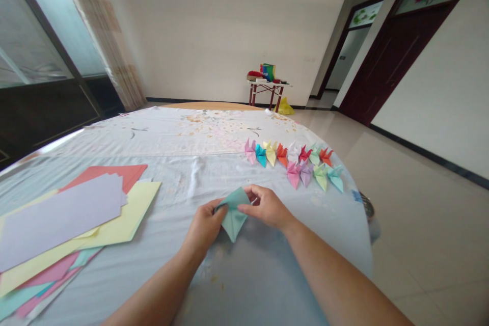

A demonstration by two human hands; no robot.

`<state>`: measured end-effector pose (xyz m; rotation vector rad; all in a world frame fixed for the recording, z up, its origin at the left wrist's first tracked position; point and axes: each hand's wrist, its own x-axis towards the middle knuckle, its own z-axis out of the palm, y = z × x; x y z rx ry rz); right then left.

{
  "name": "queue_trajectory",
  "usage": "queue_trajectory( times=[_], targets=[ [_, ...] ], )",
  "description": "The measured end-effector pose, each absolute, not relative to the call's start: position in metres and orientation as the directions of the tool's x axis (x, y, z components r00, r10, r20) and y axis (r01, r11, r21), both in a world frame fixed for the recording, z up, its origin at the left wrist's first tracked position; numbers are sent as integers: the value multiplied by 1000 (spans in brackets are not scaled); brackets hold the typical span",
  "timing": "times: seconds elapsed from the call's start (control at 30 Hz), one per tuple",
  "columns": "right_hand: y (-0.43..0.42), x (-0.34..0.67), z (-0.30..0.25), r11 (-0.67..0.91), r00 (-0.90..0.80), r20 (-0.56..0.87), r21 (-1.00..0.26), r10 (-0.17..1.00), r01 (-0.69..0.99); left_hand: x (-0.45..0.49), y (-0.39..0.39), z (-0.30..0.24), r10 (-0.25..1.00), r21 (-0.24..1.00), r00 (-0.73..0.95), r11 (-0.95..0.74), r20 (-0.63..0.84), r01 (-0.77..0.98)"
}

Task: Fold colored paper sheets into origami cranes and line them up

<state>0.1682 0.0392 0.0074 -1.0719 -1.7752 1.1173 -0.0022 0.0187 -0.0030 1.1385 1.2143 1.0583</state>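
A mint-green folded paper [234, 219], shaped like a kite with its point toward me, is held just above the tablecloth. My left hand [206, 221] pinches its left edge, thumb on top. On the other side, my right hand [267, 206] grips the upper right edge between thumb and fingers. The fingertips behind the paper are partly hidden. Beyond my right hand stand several folded paper cranes [294, 174] in two rows, in pink, blue, yellow, orange, white, red, green and purple.
Loose sheets of coloured paper [64, 214] lie overlapping on the left of the round table, lavender on top. A pale floral tablecloth [183, 178] covers the table. By the far wall is a small side table [267, 84] with items on it, a yellow bag [284, 107] beside it.
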Motion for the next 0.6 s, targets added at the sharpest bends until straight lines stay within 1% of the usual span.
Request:
queue_trajectory(
  times=[0.07, 0.17, 0.23, 0.33, 0.47, 0.53, 0.6],
  targets=[
    [39, 167, 4, 275, -409, 145, -920, 901, 280, -3, 20, -4, 992, 994, 60, 113, -113, 8],
    [40, 167, 0, 274, -371, 140, -900, 918, 339, -2, 20, -4, 998, 997, 33, 61, -62, 49],
    [41, 167, 1, 293, -344, 160, -877, 925, 380, -2, 20, -3, 999, 996, 14, 48, -49, 69],
    [41, 168, 4, 370, -363, 219, -827, 906, 424, -1, 19, -1, 998, 997, 7, 56, -57, 59],
    [41, 168, 6, 457, -426, 272, -780, 863, 428, 0, 18, 0, 997, 996, -21, 76, -75, 49],
    [42, 169, 5, 473, -454, 267, -766, 850, 435, 0, 18, -1, 996, 995, -29, 85, -84, 44],
    [43, 169, 3, 439, -459, 217, -775, 861, 456, 0, 18, -2, 995, 995, -15, 99, -99, 32]
  ],
)
